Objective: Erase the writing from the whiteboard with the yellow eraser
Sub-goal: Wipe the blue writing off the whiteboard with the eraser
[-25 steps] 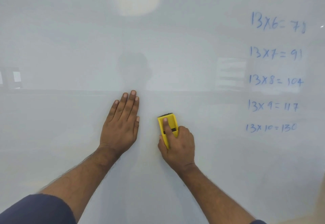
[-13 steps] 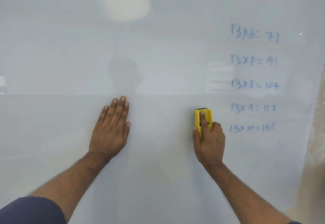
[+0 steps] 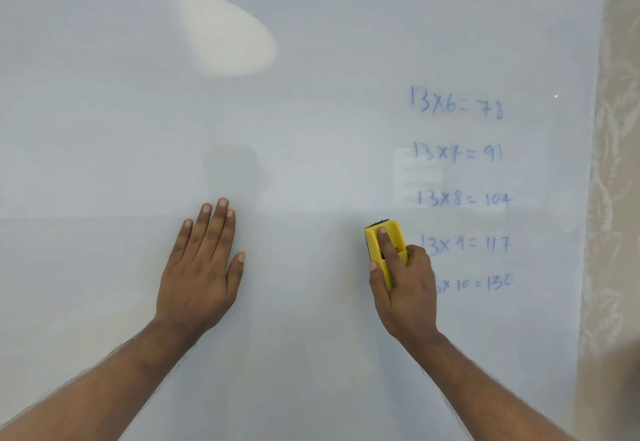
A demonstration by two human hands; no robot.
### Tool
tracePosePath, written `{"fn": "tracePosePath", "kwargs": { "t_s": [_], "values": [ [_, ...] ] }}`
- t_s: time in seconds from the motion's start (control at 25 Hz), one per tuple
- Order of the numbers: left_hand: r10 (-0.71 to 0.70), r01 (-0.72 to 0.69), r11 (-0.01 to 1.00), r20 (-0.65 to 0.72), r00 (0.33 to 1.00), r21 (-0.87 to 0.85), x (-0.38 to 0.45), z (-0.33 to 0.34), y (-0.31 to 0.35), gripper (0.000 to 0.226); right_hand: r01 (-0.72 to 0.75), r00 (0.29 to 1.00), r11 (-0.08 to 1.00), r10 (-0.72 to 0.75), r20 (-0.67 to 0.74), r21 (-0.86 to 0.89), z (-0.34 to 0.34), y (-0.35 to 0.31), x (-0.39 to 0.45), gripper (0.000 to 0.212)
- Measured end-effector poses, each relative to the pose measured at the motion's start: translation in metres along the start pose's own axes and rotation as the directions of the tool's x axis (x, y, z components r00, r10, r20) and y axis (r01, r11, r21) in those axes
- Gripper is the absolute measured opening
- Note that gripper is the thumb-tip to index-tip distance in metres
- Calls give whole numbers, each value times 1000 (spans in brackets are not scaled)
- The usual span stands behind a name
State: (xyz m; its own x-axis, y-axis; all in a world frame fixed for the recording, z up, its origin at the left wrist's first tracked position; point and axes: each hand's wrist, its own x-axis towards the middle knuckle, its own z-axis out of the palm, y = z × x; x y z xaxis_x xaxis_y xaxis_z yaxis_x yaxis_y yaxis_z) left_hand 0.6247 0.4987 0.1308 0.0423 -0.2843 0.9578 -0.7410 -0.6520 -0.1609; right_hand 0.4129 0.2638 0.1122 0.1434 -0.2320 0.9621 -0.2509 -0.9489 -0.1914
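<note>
Nearest, two bare forearms reach up from the lower edge. The left hand [image 3: 201, 267] lies flat, fingers spread, on the whiteboard [image 3: 104, 128], its grip released. To its right, the right hand [image 3: 405, 288] has its grip clenched around the yellow eraser [image 3: 382, 243], forefinger along its back, pressing it on the board just left of the blue writing [image 3: 462, 194]. At the far right runs a patterned curtain [image 3: 613, 163].
</note>
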Motion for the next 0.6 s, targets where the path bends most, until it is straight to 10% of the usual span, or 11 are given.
{"fn": "tracePosePath", "kwargs": {
  "t_s": [0.6],
  "values": [
    [66, -65, 998, -107, 992, 16, 179, 17, 111, 68, 71, 989, 997, -68, -131, 18, -52, 86, 130, 54]
  ]
}}
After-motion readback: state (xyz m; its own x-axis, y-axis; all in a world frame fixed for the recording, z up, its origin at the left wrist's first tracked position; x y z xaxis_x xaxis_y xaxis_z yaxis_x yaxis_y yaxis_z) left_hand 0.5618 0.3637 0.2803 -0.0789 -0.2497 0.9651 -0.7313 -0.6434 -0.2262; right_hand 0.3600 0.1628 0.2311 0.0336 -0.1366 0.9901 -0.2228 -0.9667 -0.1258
